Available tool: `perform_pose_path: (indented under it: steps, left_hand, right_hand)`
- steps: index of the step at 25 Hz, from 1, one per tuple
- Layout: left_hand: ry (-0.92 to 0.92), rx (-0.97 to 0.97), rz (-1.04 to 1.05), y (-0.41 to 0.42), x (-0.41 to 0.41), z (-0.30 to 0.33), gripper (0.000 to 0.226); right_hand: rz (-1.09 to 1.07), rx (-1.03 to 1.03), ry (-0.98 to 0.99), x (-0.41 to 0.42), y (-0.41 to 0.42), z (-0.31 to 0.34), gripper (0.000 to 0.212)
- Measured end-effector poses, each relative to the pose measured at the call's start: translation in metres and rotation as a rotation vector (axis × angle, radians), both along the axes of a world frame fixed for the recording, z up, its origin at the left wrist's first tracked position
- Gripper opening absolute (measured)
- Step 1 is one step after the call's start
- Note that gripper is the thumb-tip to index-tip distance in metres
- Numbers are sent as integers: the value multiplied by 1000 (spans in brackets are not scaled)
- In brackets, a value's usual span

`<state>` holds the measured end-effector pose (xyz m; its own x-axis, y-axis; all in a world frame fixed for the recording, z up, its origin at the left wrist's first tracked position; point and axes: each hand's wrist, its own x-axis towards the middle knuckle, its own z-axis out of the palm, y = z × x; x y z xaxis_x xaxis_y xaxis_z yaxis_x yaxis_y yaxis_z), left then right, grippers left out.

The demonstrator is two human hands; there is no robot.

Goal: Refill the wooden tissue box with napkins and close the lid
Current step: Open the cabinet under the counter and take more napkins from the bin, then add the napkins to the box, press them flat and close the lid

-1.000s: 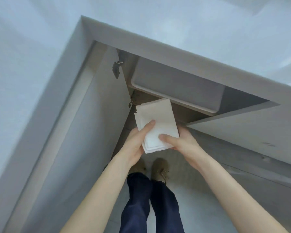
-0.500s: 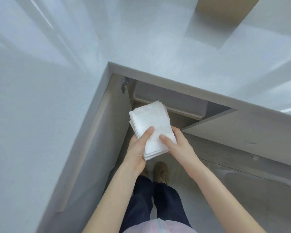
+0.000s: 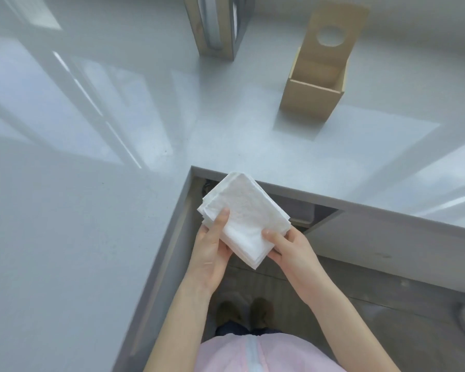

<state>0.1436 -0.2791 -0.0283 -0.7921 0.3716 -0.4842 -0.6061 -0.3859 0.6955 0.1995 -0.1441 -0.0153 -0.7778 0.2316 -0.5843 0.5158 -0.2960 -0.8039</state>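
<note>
A stack of white napkins (image 3: 243,214) is held just in front of the inner corner of the white countertop (image 3: 118,143). My left hand (image 3: 211,247) grips its left edge with the thumb on top. My right hand (image 3: 290,249) grips the near right corner, thumb on top too. The wooden tissue box (image 3: 310,99) stands on the counter at the far right, well beyond the napkins. Its lid (image 3: 336,22), with a round hole, is swung up and back, so the box is open on top.
A grey-and-wood upright holder (image 3: 220,28) stands at the back of the counter, left of the box. Below the counter edge a cabinet is open, with a grey bin (image 3: 301,213) inside and its door (image 3: 387,242) swung out to the right.
Both hands have lifted the napkin stack up out of the open cabinet to counter height. The view has tilted up, bringing the countertop and the open wooden box into sight.
</note>
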Motion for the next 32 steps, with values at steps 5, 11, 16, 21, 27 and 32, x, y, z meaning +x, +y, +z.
perform_pose_path:
  steps: [5,11,16,21,27,32]
  left_hand:
    - [97,-158,-93,-11,-11,20,60]
    - [153,-329,-238,12,-20,35,33]
    - [184,-387,-249,52,-45,42,35]
    - [195,-432,-273,105,-82,48,36]
    - [202,-494,-278,165,-121,61,31]
    - [194,-433,-228,193,-141,70,26]
  right_hand:
    - [-32,37,31,3,16,26,22]
    - [-80,202,12,-10,35,35,32]
    - [-18,221,8,-37,65,41,10]
    - [39,311,7,-76,109,41,19]
    - [30,291,43,-117,167,50,26]
    - [52,315,60,-142,200,55,30]
